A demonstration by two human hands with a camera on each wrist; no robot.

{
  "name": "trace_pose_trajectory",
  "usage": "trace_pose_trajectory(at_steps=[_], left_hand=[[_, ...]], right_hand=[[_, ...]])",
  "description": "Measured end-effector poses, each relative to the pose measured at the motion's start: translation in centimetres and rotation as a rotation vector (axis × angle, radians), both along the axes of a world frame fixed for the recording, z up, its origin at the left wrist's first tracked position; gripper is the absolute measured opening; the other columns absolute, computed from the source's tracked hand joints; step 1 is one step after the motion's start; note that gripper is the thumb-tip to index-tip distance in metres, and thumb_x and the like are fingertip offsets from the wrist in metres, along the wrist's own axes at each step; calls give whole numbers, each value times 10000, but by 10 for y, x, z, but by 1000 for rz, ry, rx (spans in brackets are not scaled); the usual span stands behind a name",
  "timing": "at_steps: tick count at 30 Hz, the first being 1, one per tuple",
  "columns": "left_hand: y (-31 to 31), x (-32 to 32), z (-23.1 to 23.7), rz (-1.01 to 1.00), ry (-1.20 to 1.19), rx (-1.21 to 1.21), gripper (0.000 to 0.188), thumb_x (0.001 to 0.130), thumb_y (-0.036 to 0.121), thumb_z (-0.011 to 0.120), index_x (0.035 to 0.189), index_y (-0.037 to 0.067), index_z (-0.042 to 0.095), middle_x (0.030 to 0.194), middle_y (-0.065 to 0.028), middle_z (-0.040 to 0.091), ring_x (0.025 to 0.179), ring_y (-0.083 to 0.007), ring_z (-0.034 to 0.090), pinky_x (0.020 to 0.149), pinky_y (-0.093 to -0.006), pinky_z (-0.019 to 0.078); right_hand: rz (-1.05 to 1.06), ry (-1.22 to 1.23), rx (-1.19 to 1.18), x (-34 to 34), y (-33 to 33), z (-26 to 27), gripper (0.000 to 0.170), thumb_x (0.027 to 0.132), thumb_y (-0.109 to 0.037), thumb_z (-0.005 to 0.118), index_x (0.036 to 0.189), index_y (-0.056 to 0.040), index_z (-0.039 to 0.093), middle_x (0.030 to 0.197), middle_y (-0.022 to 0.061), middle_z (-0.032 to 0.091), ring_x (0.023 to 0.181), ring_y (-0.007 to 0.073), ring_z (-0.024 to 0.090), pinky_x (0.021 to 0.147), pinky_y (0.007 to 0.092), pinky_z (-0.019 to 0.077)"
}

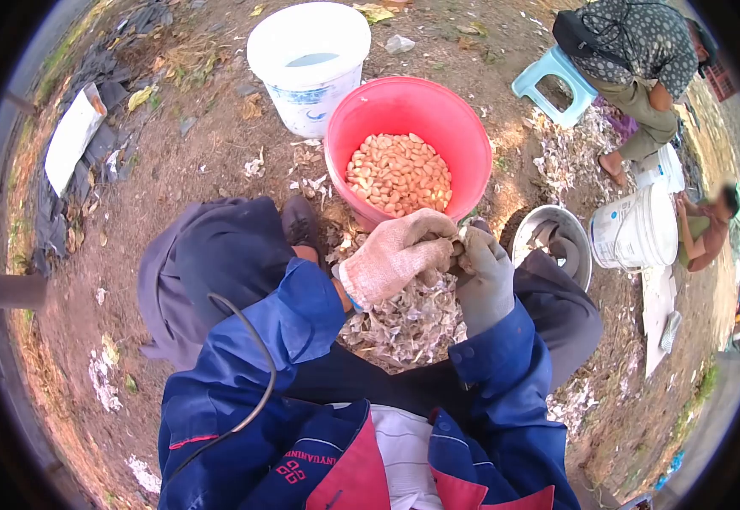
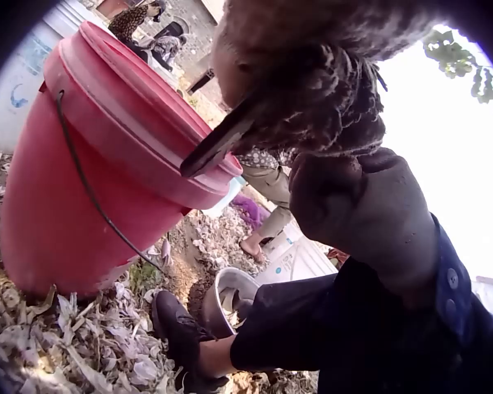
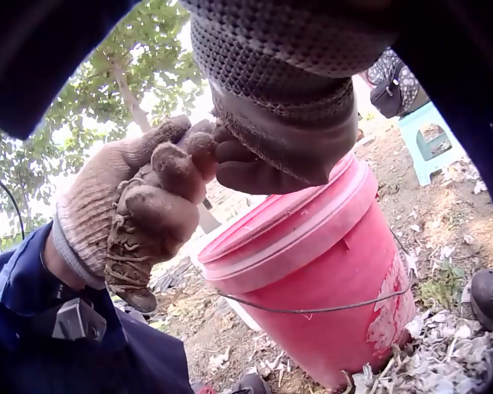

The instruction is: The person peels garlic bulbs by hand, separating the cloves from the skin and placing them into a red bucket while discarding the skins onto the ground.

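My left hand point(image 1: 404, 255), in a worn knitted glove, is curled round a small knife; its dark flat blade point(image 2: 218, 144) sticks out below the fingers in the left wrist view. My right hand point(image 1: 485, 285), in a grey-coated glove, meets it fingertip to fingertip. Between them is a small garlic clove point(image 1: 461, 240), mostly hidden, which the right fingers pinch. Just beyond the hands stands a red bucket point(image 1: 472, 140) with many peeled cloves point(image 1: 400, 174) in its bottom. Beneath the hands, a heap of dry garlic skins point(image 1: 412, 327) covers the ground between my legs.
A white bucket point(image 1: 272, 51) stands behind the red one. To the right are a metal basin point(image 1: 587, 255) beside my knee and another white bucket point(image 1: 638, 229). A person point(image 1: 642, 51) bends near a blue stool point(image 1: 531, 82), and another person point(image 1: 710, 225) sits at the far right.
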State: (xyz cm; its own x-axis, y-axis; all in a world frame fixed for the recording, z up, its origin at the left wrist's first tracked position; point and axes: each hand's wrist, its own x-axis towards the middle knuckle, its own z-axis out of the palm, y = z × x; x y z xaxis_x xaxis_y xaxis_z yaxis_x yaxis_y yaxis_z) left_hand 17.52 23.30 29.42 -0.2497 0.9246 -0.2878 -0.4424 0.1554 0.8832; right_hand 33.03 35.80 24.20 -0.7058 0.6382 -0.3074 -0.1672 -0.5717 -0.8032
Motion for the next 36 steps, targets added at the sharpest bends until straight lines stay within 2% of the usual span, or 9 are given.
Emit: trace_pose_trajectory(at_steps=[2,5,10,16,20,23,25,30,36], left_hand=[[0,3,-10,5,318,113,273,1010,157,639,1236,5,644,947,-70,711,835,-131,668,775,-309,553],[1,1,-16,35,319,154,252,1006,147,641,1214,4,652,961,-75,717,877,-134,672,808,-323,550],[-2,-5,-6,-49,264,38,286,1005,118,650,1259,-11,620,1020,-78,690,801,-124,676,722,-300,556],[-4,-5,-2,-48,250,-11,302,998,140,653,1260,-7,618,962,-66,681,747,-117,662,678,-294,543],[-3,-3,-10,-13,177,25,312,991,150,656,1252,-15,615,916,-60,679,729,-116,653,667,-296,539],[-3,-3,8,-36,174,-32,314,991,155,659,1252,-15,617,921,-57,678,732,-114,653,672,-297,539],[-2,-3,0,-46,155,-6,307,997,137,647,1270,1,620,971,-48,678,762,-110,647,687,-286,532],[-3,-1,6,-52,154,1,293,991,147,669,1241,-1,629,987,-79,704,795,-134,674,734,-309,552],[-4,7,3,-63,622,271,289,953,99,697,1226,15,649,1045,-120,721,976,-172,695,892,-338,550]], right_hand=[[-15,15,-74,2,2,-6,349,1027,-250,673,1214,45,663,1016,112,736,804,195,684,780,340,560],[-20,-34,-8,-2,-4,8,346,1032,-238,658,1240,38,678,983,92,732,797,183,688,766,330,563],[-23,-375,486,-9,-8,41,284,1001,-166,681,1212,13,746,880,34,724,783,103,674,728,246,530],[-10,-460,988,-7,-11,42,229,979,-68,686,1183,9,754,919,34,760,786,70,675,713,241,538],[1,-469,937,-7,-12,43,214,991,-77,677,1168,15,755,937,51,770,801,84,691,727,252,553],[-26,-415,686,-6,-11,43,226,1007,-117,671,1158,33,745,935,71,761,824,125,716,737,273,572],[4,-243,312,-4,-7,39,267,1033,-159,628,1165,52,724,973,104,752,829,161,726,749,298,587],[31,-156,197,0,0,30,312,1048,-192,584,1203,55,696,978,94,720,813,162,710,763,304,588],[-17,-136,69,-4,6,28,325,1040,-239,606,1205,26,697,854,20,642,785,138,660,758,325,589]])
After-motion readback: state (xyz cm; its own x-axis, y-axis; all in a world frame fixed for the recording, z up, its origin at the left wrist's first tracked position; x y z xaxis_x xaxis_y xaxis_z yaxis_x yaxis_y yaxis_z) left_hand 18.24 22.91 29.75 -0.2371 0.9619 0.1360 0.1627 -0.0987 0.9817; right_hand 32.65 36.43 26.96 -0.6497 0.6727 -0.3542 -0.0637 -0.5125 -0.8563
